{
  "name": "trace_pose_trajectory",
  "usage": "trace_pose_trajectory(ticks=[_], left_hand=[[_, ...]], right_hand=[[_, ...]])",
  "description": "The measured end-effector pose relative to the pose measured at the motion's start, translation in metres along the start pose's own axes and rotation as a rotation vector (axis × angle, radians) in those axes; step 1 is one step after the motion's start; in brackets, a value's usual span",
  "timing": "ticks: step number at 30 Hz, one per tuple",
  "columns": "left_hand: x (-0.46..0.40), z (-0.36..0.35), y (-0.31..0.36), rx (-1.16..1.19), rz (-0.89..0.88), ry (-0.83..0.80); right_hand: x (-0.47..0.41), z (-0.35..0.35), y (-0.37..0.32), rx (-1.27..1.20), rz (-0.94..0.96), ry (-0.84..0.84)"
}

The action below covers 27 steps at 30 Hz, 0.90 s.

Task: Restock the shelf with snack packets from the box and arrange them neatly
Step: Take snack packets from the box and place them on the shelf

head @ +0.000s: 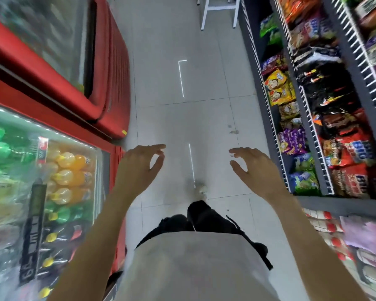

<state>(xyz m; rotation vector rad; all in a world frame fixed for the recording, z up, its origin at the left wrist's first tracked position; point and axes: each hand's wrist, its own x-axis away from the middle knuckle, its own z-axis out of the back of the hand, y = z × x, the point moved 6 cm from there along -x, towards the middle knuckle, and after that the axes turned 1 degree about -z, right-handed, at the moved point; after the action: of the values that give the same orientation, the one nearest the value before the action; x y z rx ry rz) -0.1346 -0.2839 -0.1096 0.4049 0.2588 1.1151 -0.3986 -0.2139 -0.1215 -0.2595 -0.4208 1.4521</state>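
I look down a shop aisle. My left hand [139, 164] and my right hand [254, 168] are held out in front of me over the tiled floor, fingers loosely curved, both holding nothing. Along the right runs the wire-fronted snack shelf [276, 135], filled with packets: yellow ones [278, 88], purple ones [292, 141], green ones [305, 181] and red and black ones [347, 153] on the tier above. No box is in view.
A red chest freezer [109, 68] and a lit drinks cooler [70, 170] line the left side. A white stool [219, 9] stands at the far end of the aisle. More goods [334, 235] sit low at the right. The image is blurred.
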Motion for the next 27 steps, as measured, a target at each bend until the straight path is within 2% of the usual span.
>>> trace_pose_trajectory(ticks=[4,7,14,21,27], left_hand=[[-0.073,0.006,-0.004,0.019,0.162,0.053],[-0.13,0.011,-0.012,0.037,0.219,0.056],[-0.283,0.028,-0.052,0.174,0.161,0.023],[-0.48,0.084,-0.118,0.146,0.13,0.041],[-0.633,0.12,-0.15,0.16,0.1,0.028]], right_hand=[[-0.078,0.011,0.011,-0.072,-0.025,-0.035],[-0.144,0.021,0.017,-0.088,-0.03,-0.035],[-0.324,0.044,0.025,-0.123,-0.061,0.001],[-0.512,0.089,0.009,-0.087,-0.1,-0.011],[-0.653,0.136,0.003,-0.076,-0.118,0.059]])
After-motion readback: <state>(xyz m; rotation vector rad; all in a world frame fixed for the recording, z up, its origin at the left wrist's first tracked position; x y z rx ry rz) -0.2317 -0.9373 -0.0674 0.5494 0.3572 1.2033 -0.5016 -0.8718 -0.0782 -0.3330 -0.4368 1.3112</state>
